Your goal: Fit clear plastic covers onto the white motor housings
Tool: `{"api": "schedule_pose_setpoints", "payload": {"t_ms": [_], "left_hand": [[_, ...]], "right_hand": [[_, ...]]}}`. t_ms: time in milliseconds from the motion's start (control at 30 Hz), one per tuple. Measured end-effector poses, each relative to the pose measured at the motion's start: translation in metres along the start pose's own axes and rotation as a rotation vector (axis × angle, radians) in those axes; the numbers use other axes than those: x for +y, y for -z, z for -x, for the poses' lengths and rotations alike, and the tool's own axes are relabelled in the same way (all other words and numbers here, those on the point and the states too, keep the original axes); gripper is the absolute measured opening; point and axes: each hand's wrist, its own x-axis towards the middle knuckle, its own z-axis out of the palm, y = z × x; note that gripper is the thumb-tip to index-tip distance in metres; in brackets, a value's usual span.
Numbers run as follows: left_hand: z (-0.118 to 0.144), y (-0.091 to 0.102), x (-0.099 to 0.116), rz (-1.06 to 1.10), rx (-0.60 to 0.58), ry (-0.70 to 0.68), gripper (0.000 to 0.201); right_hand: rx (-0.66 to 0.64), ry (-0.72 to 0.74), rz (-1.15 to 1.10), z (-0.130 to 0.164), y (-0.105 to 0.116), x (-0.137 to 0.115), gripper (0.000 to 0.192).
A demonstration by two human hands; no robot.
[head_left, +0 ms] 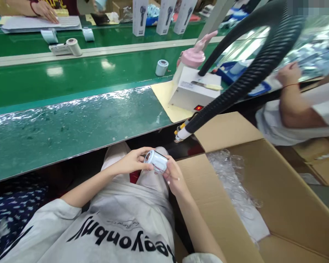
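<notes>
Above my lap I hold a small light-blue cylinder (159, 161) with a dark round opening in its left end. My left hand (133, 160) grips that end between thumb and fingers. The fingers of my right hand (174, 176) close on the other end, which they partly hide. The cylinder lies tilted, its right end a little lower. Just up and to the right hangs the white nozzle (183, 133) of a black corrugated hose (244, 80), apart from both hands.
A green bench (71, 128) runs ahead, carrying a white box device (199, 87), a pink-lidded bottle (193, 56) and a similar cylinder (161, 68). Right of me stands an open carton (285, 182) with clear plastic pieces. Co-workers' hands (45, 11) show across the bench and at right.
</notes>
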Motion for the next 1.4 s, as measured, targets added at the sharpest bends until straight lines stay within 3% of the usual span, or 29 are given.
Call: {"api": "schedule_pose_setpoints", "payload": {"t_ms": [167, 267, 367, 500, 667, 867, 1167, 1300, 1400], "left_hand": [[-0.075, -0.007, 0.002, 0.015, -0.041, 0.012, 0.058], [-0.093, -0.010, 0.008, 0.015, -0.064, -0.005, 0.059], [-0.094, -0.010, 0.011, 0.010, -0.061, -0.016, 0.064], [-0.077, -0.012, 0.007, 0.004, -0.042, -0.025, 0.066], [-0.038, -0.015, 0.005, -0.017, -0.039, -0.067, 0.073], [0.008, -0.018, 0.020, -0.190, -0.152, -0.254, 0.067], [0.044, -0.022, 0.022, -0.123, -0.150, -0.152, 0.079], [0.052, -0.027, 0.022, -0.130, -0.121, -0.233, 0.071], [0.056, -0.029, 0.022, -0.174, -0.106, -0.302, 0.065]], "right_hand": [[0.116, -0.024, -0.071, -0.048, 0.025, -0.004, 0.047], [0.118, -0.028, -0.080, -0.063, 0.034, -0.014, 0.045], [0.101, -0.020, -0.085, -0.066, 0.035, -0.019, 0.045], [0.062, -0.001, -0.077, -0.052, 0.034, -0.018, 0.048], [-0.006, 0.032, -0.036, -0.014, 0.031, -0.022, 0.053], [-0.206, 0.257, 0.147, 0.023, 0.020, -0.033, 0.049], [-0.279, 0.556, 0.341, 0.050, 0.005, -0.038, 0.054], [-0.289, 0.558, 0.338, 0.053, 0.003, -0.040, 0.056], [-0.272, 0.446, 0.338, 0.054, 0.000, -0.042, 0.070]]}}
